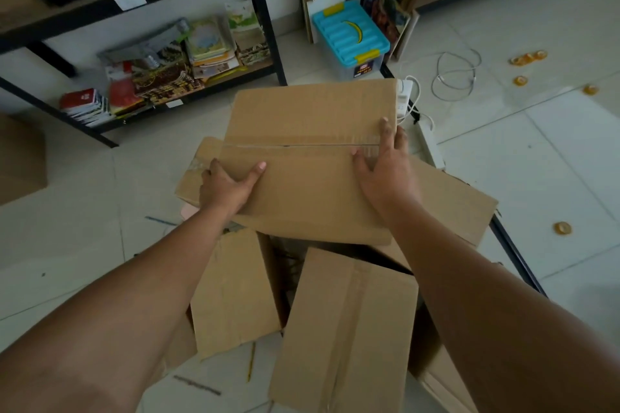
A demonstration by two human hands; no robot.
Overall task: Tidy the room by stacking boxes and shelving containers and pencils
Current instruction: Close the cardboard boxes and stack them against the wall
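**Both hands on the top box**

The box (pixel 308 157) sits up top in the middle of the pile, both hands on it. The left hand (pixel 228 186) grips its left edge, thumb laid across the top face, the other fingers curled round the side and mostly out of sight. The right hand (pixel 385 171) lies flat on the top near the right edge, fingers straight and a little spread, the tips reaching just past the taped seam (pixel 302 145) that runs across between the two hands.

Under the palms, a wider flat carton (pixel 449 198) juts out to the right. Closer in, below the wrists, two more cartons lie on the floor: one (pixel 235 292) under the left forearm, one (pixel 345 329) tilted beside the right forearm. A yellow pencil (pixel 251 362) lies on the tiles between them, well short of either hand.

Beyond the fingertips, a clear tub with a blue lid (pixel 350 32) stands on the floor against the wall, next to a black shelf (pixel 261 10) with books on its bottom tier. Off to the right of the right hand, a white cable (pixel 453 72) curls on the tiles, and small tape rolls (pixel 528 59) lie scattered past it.
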